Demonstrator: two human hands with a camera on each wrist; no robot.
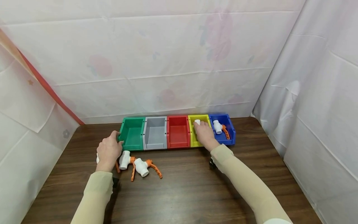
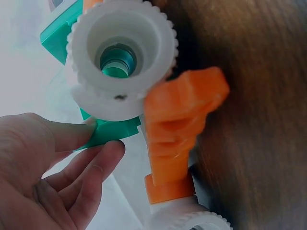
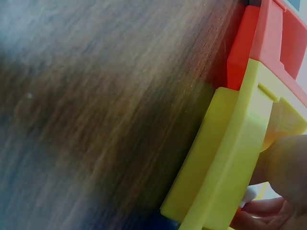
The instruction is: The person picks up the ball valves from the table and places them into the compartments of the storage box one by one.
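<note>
My left hand (image 1: pixel 108 151) pinches the left rim of the green bin (image 1: pixel 132 146) between thumb and fingers, which the left wrist view shows up close. Under and beside that hand lie white ball valves with orange handles: one mostly hidden by it, a second valve (image 1: pixel 124 160) next to it, and a third valve (image 1: pixel 141 168) farther right. My right hand (image 1: pixel 205 134) reaches into the yellow bin (image 1: pixel 193 141) and grips a white ball valve (image 1: pixel 197 121), mostly covered by the fingers. Another valve (image 1: pixel 218 127) lies in the blue bin (image 1: pixel 231 140).
A grey bin (image 1: pixel 155 145) and a red bin (image 1: pixel 178 144) stand between the green and yellow ones, all joined in one row. Behind the brown wooden table (image 1: pixel 181 193) hangs a white printed sheet (image 1: pixel 156 56), and more sheeting closes both sides.
</note>
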